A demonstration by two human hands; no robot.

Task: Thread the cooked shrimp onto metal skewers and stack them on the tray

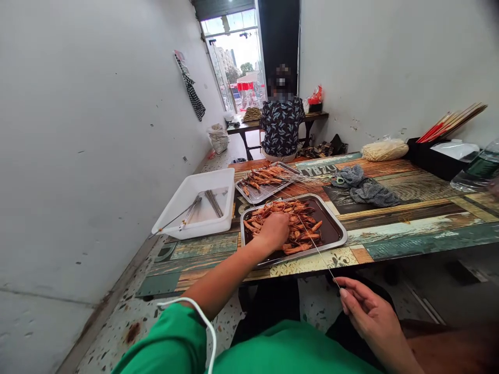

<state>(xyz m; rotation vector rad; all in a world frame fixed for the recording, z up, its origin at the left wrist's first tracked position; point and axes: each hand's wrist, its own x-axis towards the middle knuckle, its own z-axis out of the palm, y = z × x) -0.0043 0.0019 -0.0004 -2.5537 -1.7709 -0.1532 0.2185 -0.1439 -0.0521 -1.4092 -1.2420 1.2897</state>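
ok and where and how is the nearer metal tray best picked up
Probably by the raised rim of the nearer metal tray, left and right ends together, reaching from the near side. The rim gives an edge to hold, the reddish-brown pieces are heaped inside, and the dark liquid at the right end could slop over if tilted.

Around the front tray point(343, 234), the table point(413, 236) carries 1 back tray point(255, 197) behind, 1 tub point(206, 227) to the left, and a cloth point(372, 193), bag point(384, 151), box point(423, 160) and bottle point(485, 162) to the right.
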